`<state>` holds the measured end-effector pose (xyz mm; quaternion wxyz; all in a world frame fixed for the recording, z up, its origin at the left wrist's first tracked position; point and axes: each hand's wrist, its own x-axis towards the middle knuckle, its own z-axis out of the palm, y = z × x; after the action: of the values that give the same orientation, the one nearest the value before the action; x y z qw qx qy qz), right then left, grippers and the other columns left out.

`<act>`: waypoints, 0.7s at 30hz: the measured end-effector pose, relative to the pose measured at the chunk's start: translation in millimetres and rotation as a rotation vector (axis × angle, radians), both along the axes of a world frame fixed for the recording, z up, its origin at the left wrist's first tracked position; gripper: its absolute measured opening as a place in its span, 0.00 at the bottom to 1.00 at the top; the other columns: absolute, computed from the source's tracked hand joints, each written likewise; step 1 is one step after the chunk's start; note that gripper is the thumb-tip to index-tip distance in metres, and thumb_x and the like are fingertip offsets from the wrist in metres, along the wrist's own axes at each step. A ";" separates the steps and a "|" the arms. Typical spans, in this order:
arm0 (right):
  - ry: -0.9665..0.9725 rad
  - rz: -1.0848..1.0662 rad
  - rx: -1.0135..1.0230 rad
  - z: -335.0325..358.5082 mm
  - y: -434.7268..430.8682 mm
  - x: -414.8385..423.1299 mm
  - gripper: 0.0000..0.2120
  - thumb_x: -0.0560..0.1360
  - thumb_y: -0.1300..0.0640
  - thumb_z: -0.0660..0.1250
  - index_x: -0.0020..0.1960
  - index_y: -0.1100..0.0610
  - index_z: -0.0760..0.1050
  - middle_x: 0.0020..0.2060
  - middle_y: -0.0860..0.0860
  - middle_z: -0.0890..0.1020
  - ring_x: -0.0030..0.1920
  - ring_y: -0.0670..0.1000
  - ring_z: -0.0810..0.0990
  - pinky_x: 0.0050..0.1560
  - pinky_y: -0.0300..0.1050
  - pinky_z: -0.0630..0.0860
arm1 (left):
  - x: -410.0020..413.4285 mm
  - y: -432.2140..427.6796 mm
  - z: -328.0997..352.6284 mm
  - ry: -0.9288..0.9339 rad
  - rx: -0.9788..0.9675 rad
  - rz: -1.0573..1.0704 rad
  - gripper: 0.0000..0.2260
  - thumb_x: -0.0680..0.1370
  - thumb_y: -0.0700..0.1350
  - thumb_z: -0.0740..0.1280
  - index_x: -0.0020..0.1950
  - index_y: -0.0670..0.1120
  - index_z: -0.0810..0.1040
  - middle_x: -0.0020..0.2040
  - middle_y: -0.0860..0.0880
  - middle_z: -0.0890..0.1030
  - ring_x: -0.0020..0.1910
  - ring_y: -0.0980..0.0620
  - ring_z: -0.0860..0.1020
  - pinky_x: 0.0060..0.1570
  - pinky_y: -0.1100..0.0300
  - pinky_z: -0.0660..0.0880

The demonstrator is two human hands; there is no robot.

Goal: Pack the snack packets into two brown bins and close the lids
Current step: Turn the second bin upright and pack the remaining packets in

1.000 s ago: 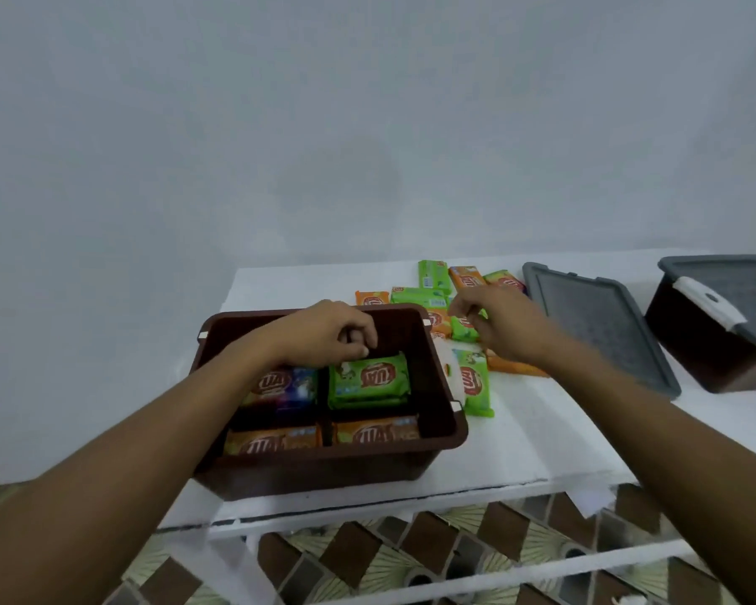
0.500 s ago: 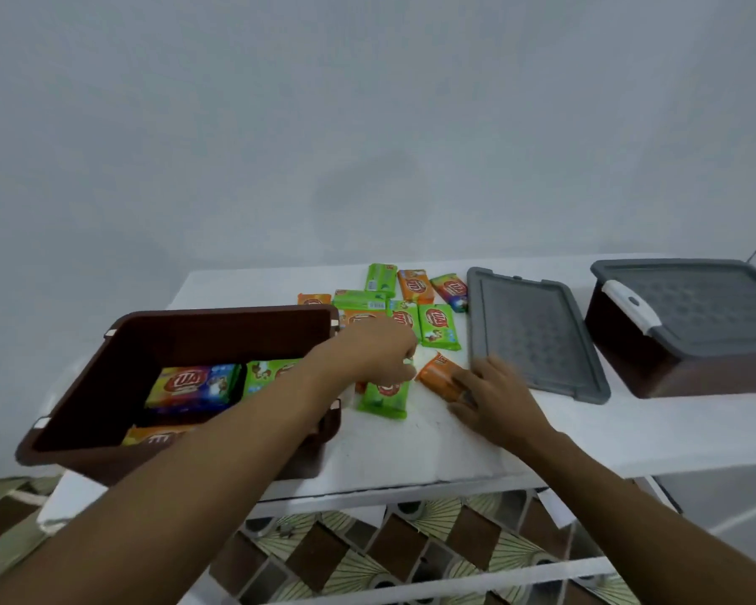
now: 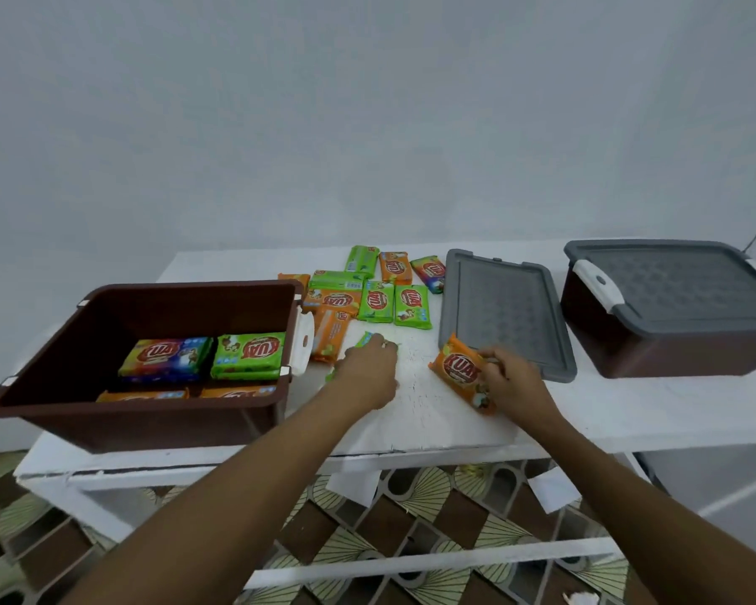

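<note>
Left hand [image 3: 367, 373] down on the white table [image 3: 433, 412], fingers closed over a green packet [image 3: 364, 340] whose corners poke out above and below the knuckles. Right hand [image 3: 513, 382] pinching the right edge of an orange packet [image 3: 461, 372], lying tilted just in front of the loose grey lid [image 3: 505, 307] and overlapping its near corner. Open brown bin [image 3: 149, 412] at left, its white latch [image 3: 304, 347] close beside the left hand; inside, a blue packet [image 3: 167, 355] and a green packet [image 3: 249, 355] side by side, two orange ones partly hidden behind the near wall. Loose packets [image 3: 376, 294] crowded behind both hands, green and orange, some overlapping, one orange packet touching the bin's latch side. Second brown bin [image 3: 673, 342] at far right, grey lid seated on it, well apart from the hands, with the loose lid flat between it and the packets. Patterned floor [image 3: 411, 517] below the table edge.
</note>
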<state>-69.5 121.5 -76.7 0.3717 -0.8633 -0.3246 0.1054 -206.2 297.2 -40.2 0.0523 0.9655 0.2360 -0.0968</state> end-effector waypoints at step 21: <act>0.518 0.000 0.137 83.9 58.8 -25.3 0.33 0.58 0.39 0.80 0.57 0.48 0.73 0.47 0.51 0.83 0.39 0.51 0.83 0.37 0.46 0.79 | -34.7 65.4 104.4 -0.254 -0.546 0.042 0.37 0.67 0.55 0.76 0.72 0.51 0.63 0.56 0.52 0.74 0.52 0.52 0.75 0.46 0.58 0.72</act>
<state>-94.8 180.3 7.1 0.5001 -0.7802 -0.2251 0.3008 -240.8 362.6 64.1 0.3410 0.9151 0.2125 -0.0339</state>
